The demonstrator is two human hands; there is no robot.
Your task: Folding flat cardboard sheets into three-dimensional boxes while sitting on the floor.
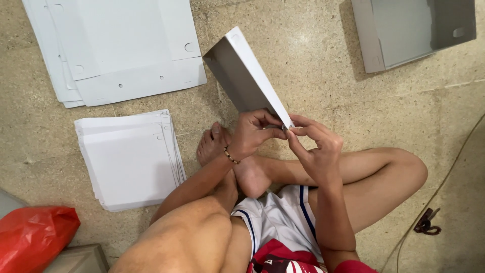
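I sit cross-legged on a stone floor and hold a half-folded cardboard box (243, 76), white outside and grey inside, tilted up in front of me. My left hand (252, 132) grips its near lower edge with fingers curled around it. My right hand (316, 146) pinches the same near corner from the right, thumb and fingertips on the white edge. A beaded bracelet (231, 155) is on my left wrist.
A stack of flat white box blanks (116, 48) lies at the top left. A smaller stack of white sheets (129, 159) sits left of my foot. A folded grey box (411, 30) rests top right. A red plastic bag (33, 235) is bottom left; a cord (439, 187) runs along the right.
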